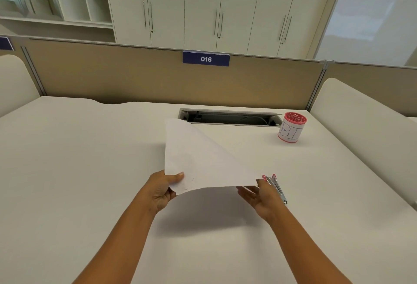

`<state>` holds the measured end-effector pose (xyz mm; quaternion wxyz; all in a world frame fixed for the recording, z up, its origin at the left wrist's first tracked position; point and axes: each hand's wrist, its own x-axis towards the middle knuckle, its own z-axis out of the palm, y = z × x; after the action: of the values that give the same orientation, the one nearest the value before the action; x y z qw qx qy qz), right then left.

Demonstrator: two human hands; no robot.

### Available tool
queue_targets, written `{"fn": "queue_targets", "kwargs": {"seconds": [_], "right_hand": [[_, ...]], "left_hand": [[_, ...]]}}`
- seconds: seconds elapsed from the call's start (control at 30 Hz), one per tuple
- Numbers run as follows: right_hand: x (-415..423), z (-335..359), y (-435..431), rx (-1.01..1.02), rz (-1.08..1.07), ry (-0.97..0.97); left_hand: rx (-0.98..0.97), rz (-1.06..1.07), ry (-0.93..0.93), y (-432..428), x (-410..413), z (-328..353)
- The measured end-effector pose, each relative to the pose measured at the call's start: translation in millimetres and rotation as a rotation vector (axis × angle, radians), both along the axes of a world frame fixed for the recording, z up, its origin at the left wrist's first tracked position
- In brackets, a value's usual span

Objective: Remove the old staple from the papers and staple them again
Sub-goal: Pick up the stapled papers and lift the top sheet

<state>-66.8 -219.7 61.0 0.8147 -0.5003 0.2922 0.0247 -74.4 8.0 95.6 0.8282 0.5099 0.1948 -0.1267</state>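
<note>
White papers (pixel 198 157) are held up off the desk, tilted with their far corner raised. My left hand (pixel 163 190) pinches their near left corner, thumb on top. My right hand (pixel 261 198) is under the near right corner, fingers spread beneath the sheet and thumb at its edge. A pink and metal stapler (pixel 276 187) lies on the desk right behind my right hand, partly hidden by it. No staple is visible in the papers from here.
A pink mesh cup (pixel 292 130) with a white label stands at the back right. An open cable tray slot (pixel 230 117) is cut into the white desk (pixel 79 170) behind the papers. A tan partition (pixel 135 76) closes the far edge.
</note>
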Motion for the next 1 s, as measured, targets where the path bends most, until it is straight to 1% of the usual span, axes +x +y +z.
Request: {"fn": "queue_targets", "kwargs": {"seconds": [0.1, 0.2, 0.23, 0.27, 0.3, 0.37, 0.4, 0.43, 0.53, 0.67, 0.73, 0.8, 0.9, 1.0], "right_hand": [[-4, 3, -6, 0.171, 0.043, -0.025], [-2, 7, -12, 0.249, 0.112, -0.028], [-2, 9, -14, 0.237, 0.150, -0.018], [-1, 9, -15, 0.183, 0.205, -0.015], [0, 8, -15, 0.082, 0.270, -0.019], [0, 3, -12, -0.199, 0.362, -0.069], [0, 0, -9, -0.303, 0.349, -0.098], [-1, -2, -7, -0.363, 0.309, -0.128], [-4, -6, 0, -0.425, 0.191, -0.202], [-6, -16, 3, -0.394, 0.062, -0.189], [-7, -23, 3, -0.369, 0.046, -0.160], [-6, -31, 2, -0.385, 0.080, -0.122], [-10, -36, -1, -0.497, 0.127, -0.078], [-12, -30, -8, -0.702, 0.085, -0.130]], "left_hand": [[0.051, -0.004, 0.004, 4, 0, -5], [0.105, -0.015, 0.005, 9, -1, -11], [0.121, -0.020, 0.007, 10, -1, -12], [0.134, -0.023, 0.008, 11, 0, -14], [0.146, -0.026, 0.007, 11, 0, -15], [0.161, -0.025, 0.007, 12, 1, -19], [0.164, -0.019, 0.010, 13, 1, -20], [0.160, -0.009, 0.014, 12, 1, -22], [0.101, 0.053, 0.037, 8, -1, -27], [0.002, 0.132, 0.060, -2, -9, -39], [-0.044, 0.169, 0.063, -8, -13, -45], [-0.093, 0.224, 0.086, -13, -16, -49], [-0.106, 0.275, 0.095, -15, -16, -54], [-0.063, 0.284, 0.087, -15, -15, -56]]}}
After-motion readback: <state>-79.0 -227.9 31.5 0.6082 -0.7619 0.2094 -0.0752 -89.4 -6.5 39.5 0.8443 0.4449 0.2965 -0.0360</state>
